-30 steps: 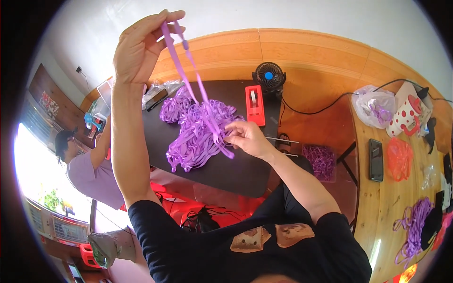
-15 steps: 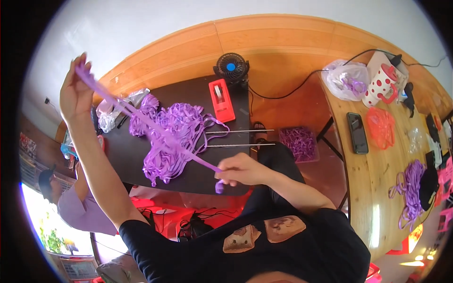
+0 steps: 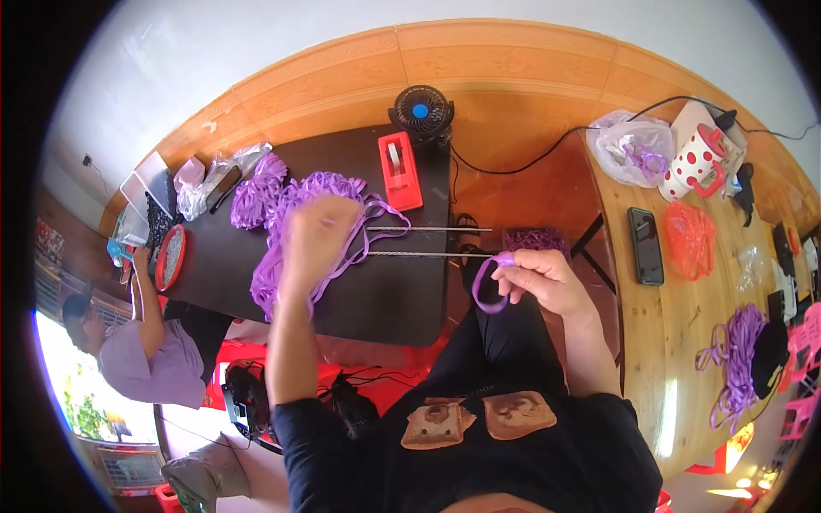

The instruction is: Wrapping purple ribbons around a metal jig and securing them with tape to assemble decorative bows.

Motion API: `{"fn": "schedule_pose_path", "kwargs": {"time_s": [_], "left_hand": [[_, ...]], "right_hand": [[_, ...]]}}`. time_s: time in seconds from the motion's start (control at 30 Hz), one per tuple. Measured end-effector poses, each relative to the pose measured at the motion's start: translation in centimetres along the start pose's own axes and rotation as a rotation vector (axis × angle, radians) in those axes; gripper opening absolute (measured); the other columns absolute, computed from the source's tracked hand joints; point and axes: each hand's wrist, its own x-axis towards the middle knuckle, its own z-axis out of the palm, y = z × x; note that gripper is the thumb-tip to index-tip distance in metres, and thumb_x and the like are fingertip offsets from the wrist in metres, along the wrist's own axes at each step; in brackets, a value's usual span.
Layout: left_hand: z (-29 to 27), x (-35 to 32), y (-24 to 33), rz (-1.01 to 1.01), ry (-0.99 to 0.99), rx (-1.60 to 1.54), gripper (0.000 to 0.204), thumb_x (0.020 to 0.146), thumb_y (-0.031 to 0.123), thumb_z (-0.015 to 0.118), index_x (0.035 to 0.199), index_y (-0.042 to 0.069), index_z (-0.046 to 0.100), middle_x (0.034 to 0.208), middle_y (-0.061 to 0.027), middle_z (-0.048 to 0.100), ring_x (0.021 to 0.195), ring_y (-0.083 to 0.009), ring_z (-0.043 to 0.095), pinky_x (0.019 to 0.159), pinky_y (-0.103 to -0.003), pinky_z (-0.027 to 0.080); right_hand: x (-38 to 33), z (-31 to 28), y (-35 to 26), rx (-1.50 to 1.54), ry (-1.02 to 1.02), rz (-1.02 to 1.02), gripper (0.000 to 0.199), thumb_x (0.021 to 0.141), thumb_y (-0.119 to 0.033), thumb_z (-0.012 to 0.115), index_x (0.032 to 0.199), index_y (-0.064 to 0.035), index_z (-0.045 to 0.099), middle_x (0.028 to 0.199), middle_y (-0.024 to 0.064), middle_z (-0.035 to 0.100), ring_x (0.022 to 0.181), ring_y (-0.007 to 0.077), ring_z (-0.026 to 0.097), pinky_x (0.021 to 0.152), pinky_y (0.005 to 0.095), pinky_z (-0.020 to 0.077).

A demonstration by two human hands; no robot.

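Purple ribbon loop formed at near edge of black table [image 3: 402,291].
Right hand [image 3: 543,282] pinches ribbon loop [image 3: 486,286] closed, keeping its shape; left hand [image 3: 316,239] blurred over ribbon pile [image 3: 291,205], grip unreadable.

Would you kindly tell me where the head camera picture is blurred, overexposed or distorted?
In the head view, the left hand is smeared by motion blur, while the right hand with its purple ribbon loop is fairly sharp; the window at lower left is blown out white; fisheye distortion bends the black table edges and the wooden bench toward the dark rim.
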Motion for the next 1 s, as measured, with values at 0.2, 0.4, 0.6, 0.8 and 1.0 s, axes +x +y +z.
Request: {"fn": "schedule_pose_path", "kwargs": {"time_s": [0.2,0.4,0.6,0.8,1.0], "left_hand": [[12.1,-9.9,8.2,-0.023,-0.071,-0.668,0.021,0.080,-0.003,0.064,0.101,-0.003,0.062,0.101,-0.0112,0.061,0.088,-0.0163,0.060,0.073,-0.026,0.048],[16.9,-12.1,8.2,-0.304,-0.465,-1.125,0.032,0.088,0.000,0.057,0.120,-0.002,0.055,0.096,-0.0062,0.065,0.086,-0.0112,0.060,0.075,-0.023,0.046],[18.2,-13.0,6.4,-0.623,-0.532,-1.236,0.013,0.087,0.005,0.063,0.096,-0.004,0.066,0.080,-0.0088,0.066,0.068,-0.0131,0.063,0.062,-0.023,0.049],[17.9,-12.8,5.5,-0.827,-0.474,-1.317,0.015,0.088,0.007,0.062,0.098,-0.003,0.066,0.083,-0.0141,0.068,0.065,-0.0207,0.066,0.058,-0.026,0.052],[17.0,-12.2,6.6,-0.816,-0.573,-1.390,0.020,0.093,0.012,0.055,0.103,-0.003,0.064,0.085,-0.0179,0.069,0.063,-0.0227,0.067,0.048,-0.024,0.049]], "right_hand": [[-0.9,0.0,0.2,0.521,0.090,0.032,0.027,0.096,-0.022,0.051,0.093,0.0022,0.063,0.079,0.0125,0.066,0.057,0.0145,0.059,0.054,0.0231,0.0478],[-2.1,-1.1,2.5,0.744,0.197,0.047,0.024,0.095,-0.021,0.051,0.096,0.0007,0.063,0.079,0.0162,0.066,0.053,0.0173,0.057,0.050,0.0241,0.0454],[-3.3,-3.1,5.6,0.426,0.413,0.146,0.027,0.094,-0.023,0.054,0.092,0.0005,0.066,0.082,0.0161,0.069,0.050,0.0146,0.057,0.046,0.0223,0.0432],[-5.9,-2.4,9.7,-0.192,0.443,-0.096,0.039,0.067,0.013,0.066,0.103,-0.0037,0.066,0.090,0.0083,0.064,0.072,0.0133,0.060,0.058,0.0217,0.0436],[-5.0,0.6,8.2,-0.384,0.268,-0.423,0.035,0.070,0.017,0.057,0.099,-0.0011,0.066,0.096,0.0115,0.063,0.075,0.0175,0.063,0.063,0.0247,0.0482]]}}
